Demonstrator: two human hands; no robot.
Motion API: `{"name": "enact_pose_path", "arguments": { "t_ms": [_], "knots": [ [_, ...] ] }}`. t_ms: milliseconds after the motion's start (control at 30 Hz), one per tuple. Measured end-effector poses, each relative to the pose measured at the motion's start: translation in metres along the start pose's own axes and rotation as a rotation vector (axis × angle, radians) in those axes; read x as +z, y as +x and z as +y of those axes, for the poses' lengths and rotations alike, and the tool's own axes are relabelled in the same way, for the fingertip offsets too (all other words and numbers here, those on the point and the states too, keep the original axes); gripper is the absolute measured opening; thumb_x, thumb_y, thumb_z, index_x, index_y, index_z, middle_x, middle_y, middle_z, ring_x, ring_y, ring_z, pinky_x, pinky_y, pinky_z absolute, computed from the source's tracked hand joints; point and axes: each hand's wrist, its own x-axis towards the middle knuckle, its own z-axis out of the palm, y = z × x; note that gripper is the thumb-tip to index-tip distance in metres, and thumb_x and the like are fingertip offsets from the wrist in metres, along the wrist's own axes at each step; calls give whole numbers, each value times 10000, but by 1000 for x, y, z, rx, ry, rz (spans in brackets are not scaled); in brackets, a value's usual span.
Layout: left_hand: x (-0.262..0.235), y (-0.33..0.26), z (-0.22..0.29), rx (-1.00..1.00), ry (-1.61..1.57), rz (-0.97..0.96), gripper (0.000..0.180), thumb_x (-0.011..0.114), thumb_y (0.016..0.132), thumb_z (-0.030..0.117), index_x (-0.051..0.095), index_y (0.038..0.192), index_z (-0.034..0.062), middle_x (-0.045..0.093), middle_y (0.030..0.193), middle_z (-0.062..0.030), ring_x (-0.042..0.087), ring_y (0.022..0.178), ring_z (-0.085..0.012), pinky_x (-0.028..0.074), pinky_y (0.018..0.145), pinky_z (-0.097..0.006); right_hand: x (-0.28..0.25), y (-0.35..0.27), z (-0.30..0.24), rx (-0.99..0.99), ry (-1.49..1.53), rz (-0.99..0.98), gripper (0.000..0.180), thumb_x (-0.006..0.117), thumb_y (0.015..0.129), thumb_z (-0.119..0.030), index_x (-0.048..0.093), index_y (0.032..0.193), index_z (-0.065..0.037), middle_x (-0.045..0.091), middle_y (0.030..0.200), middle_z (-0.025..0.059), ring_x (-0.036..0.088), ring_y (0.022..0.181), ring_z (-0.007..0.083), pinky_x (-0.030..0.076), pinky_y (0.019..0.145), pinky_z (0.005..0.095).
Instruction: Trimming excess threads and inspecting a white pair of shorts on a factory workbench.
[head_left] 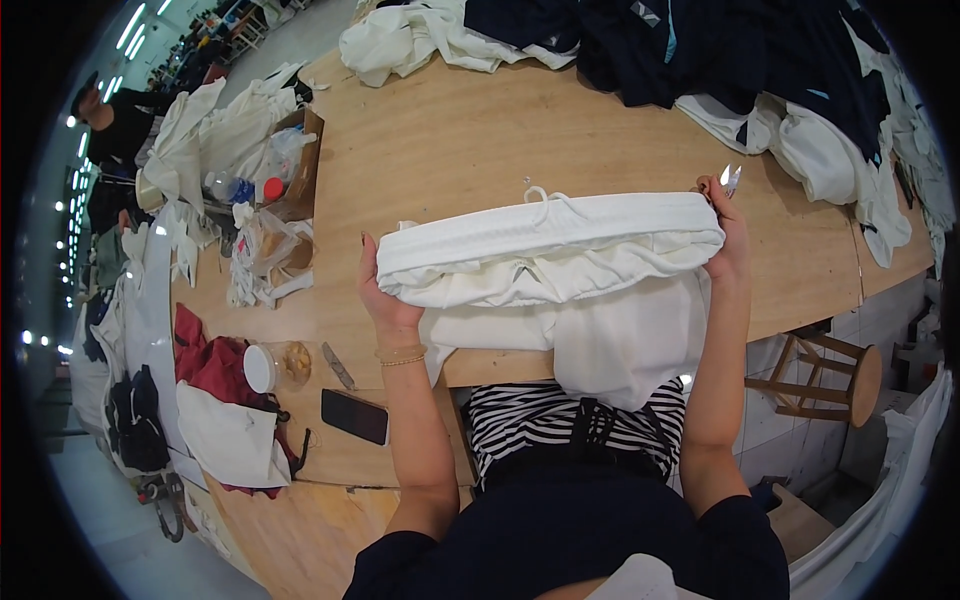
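Right now the left hand [385,300] and right hand [728,240] each grip an end of the white garment [550,255], stretched between them over the wooden table [450,140]; the right also pinches small snips [730,178]. Beyond lie dark clothes [720,50].

White garment [560,265]: soft matt cloth, ribbed at the waistband, with a thin cord.
Table [450,140]: bare wood, smooth, light brown, matt.
Snips [730,178]: shiny metal.
Phone [354,415]: glossy black glass, near the table's front edge.
Jar [277,366]: clear plastic, white lid.
Stool [825,375]: plain wood.
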Motion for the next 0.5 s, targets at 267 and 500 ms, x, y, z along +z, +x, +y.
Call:
{"name": "enact_pose_path", "arguments": {
  "t_ms": [267, 500],
  "knots": [
    [-3, -5, 4, 35, 39, 114, 439, 454, 970, 392, 640, 1042, 1, 638, 1140, -182, 598, 1083, -330, 438, 989, -483, 5, -2, 7, 28, 48, 11, 173, 528, 976, -206, 525, 852, -85, 544, 735, -7, 536, 662, 99, 458, 616, 246],
    [-9, 0, -3, 20, -31, 84, 484, 447, 969, 390, 599, 1144, -34, 620, 1183, -194, 578, 1122, -335, 432, 1001, -464, -7, 0, 3, 38, 87, 63, 136, 550, 964, -181, 559, 880, -75, 567, 772, 1, 557, 714, 111, 469, 660, 257]
  ]
}}
